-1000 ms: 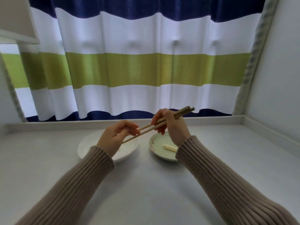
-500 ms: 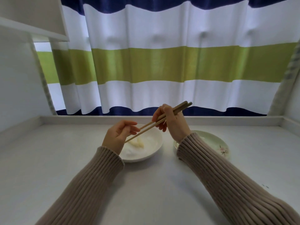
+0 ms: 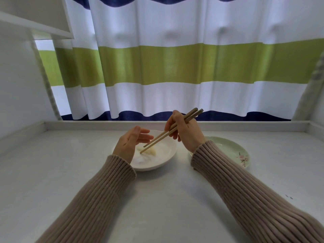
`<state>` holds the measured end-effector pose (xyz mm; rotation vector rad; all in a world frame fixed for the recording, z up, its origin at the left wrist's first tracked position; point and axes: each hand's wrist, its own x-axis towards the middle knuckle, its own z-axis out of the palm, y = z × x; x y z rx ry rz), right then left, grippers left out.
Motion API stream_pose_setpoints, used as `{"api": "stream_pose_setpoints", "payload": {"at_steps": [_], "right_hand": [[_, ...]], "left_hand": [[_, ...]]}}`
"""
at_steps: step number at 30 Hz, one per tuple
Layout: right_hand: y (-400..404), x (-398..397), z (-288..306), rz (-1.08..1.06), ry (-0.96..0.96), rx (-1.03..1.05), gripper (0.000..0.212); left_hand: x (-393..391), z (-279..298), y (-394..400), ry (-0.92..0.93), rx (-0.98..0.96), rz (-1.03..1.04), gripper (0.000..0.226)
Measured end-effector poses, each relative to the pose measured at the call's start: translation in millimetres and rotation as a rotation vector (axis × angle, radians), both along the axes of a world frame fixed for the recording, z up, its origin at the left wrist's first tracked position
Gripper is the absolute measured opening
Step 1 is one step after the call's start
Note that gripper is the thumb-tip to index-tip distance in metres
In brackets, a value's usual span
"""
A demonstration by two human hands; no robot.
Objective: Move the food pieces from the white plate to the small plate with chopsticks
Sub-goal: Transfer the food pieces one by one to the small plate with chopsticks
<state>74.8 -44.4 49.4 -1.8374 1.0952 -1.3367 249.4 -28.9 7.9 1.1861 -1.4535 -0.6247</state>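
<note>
A white plate (image 3: 163, 161) sits mid-table with pale food pieces (image 3: 151, 151) in it. My right hand (image 3: 186, 131) grips a pair of wooden chopsticks (image 3: 168, 133); their tips reach down to the food in the white plate. My left hand (image 3: 130, 142) hovers over that plate's left side, fingers apart, holding nothing. The small pale-green plate (image 3: 233, 148) with a pink flower mark lies to the right, half hidden behind my right sleeve; any food on it is out of sight.
A striped blue, white and green curtain (image 3: 175, 67) hangs behind the table's raised back edge (image 3: 175, 124). A white shelf (image 3: 35, 16) juts out at the upper left. White walls close in both sides.
The view swung left, so both plates shifted right in frame. The chopstick tips dropped from beside my left fingers down onto the food in the white plate. My left fingers opened.
</note>
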Motion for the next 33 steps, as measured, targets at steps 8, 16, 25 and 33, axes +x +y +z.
{"api": "stream_pose_setpoints", "payload": {"at_steps": [8,16,25,33], "right_hand": [[0.7,-1.0,0.6,-0.008,0.031,-0.021,0.052],[2.1,-0.6,1.0,0.022,0.019,-0.045,0.051],[4.0,-2.6,6.7,0.01,-0.022,-0.074,0.052],[17.5,-21.9,18.7,-0.013,-0.063,-0.106,0.051]], "left_hand": [[-1.6,-1.5,-1.6,-0.049,0.035,-0.009,0.05],[-1.9,-2.3,-3.2,-0.042,0.063,-0.034,0.046],[-2.7,2.1,0.3,0.007,0.039,-0.045,0.048],[-16.0,15.1,8.5,0.052,0.005,-0.091,0.05]]}}
